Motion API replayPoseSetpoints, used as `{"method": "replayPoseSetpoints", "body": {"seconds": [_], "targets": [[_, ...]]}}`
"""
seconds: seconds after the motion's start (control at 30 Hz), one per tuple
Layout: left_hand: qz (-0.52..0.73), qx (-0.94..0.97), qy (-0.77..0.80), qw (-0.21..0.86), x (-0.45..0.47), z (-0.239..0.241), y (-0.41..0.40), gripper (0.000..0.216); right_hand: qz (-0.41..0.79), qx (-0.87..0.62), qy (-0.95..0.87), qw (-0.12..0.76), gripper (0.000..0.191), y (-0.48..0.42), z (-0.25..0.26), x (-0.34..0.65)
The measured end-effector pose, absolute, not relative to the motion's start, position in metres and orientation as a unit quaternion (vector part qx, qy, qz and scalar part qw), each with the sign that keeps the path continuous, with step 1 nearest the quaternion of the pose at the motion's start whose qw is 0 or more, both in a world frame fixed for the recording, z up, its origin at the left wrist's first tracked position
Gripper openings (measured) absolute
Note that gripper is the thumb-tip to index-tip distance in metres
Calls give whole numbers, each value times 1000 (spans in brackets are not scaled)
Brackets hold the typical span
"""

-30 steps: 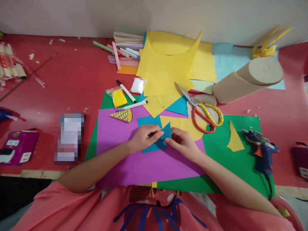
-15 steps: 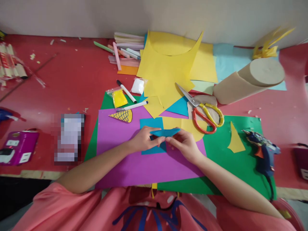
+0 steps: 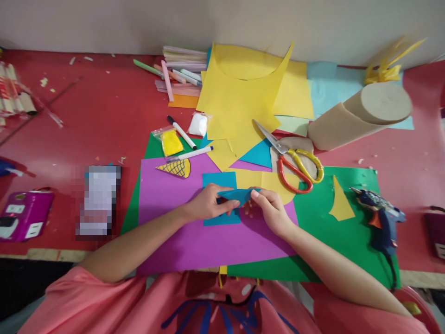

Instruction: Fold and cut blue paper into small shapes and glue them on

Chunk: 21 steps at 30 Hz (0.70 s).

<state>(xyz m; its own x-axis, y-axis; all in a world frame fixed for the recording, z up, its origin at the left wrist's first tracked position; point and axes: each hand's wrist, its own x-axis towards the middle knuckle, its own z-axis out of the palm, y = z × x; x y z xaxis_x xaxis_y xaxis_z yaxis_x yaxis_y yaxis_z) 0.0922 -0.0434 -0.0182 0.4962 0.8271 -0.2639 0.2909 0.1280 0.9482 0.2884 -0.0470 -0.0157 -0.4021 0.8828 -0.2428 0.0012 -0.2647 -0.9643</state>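
Note:
Between my two hands is a small piece of blue paper, tilted up and held above the work surface. My left hand pinches its left end between thumb and fingers. At its right end, my right hand grips it with the thumb on the near side. Below the hands a flat blue paper square lies on a purple sheet. A yellow paper piece lies just beyond my hands, partly under the scissors with red and yellow handles.
A glue gun lies right on a green sheet, beside a yellow scrap. A beige roll and large yellow sheets are farther back. Markers and a yellow cone cutout lie left; a phone is farther left.
My right thumb has shifted up and right along the blue paper, away from the left thumb, and more of the paper's near face shows. The left hand has barely moved.

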Motion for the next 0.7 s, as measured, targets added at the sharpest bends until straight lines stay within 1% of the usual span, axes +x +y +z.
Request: {"method": "replayPoseSetpoints", "body": {"seconds": [0.17, 0.27, 0.4, 0.47, 0.53, 0.57, 0.63, 0.7], "targets": [[222, 635, 451, 587, 94, -13, -42, 30, 646, -428, -507, 377, 46, -50, -18, 290], [223, 620, 457, 598, 95, -12, -42, 29, 640, -443, -488, 396, 42, -52, -21, 291], [235, 607, 455, 608, 94, -16, -44, 28, 633, -471, -438, 431, 30, -51, -23, 293], [250, 604, 460, 600, 93, -19, -44, 30, 641, -463, -425, 441, 33, -51, -21, 293], [260, 610, 463, 588, 93, -21, -44, 32, 652, -437, -459, 416, 36, -51, -19, 291], [260, 616, 461, 583, 93, -21, -44, 32, 653, -426, -490, 390, 34, -52, -18, 290], [259, 624, 455, 580, 94, -20, -43, 31, 634, -427, -552, 332, 30, -55, -18, 288], [258, 622, 450, 587, 95, -18, -43, 29, 602, -448, -592, 294, 33, -56, -17, 286]]}}
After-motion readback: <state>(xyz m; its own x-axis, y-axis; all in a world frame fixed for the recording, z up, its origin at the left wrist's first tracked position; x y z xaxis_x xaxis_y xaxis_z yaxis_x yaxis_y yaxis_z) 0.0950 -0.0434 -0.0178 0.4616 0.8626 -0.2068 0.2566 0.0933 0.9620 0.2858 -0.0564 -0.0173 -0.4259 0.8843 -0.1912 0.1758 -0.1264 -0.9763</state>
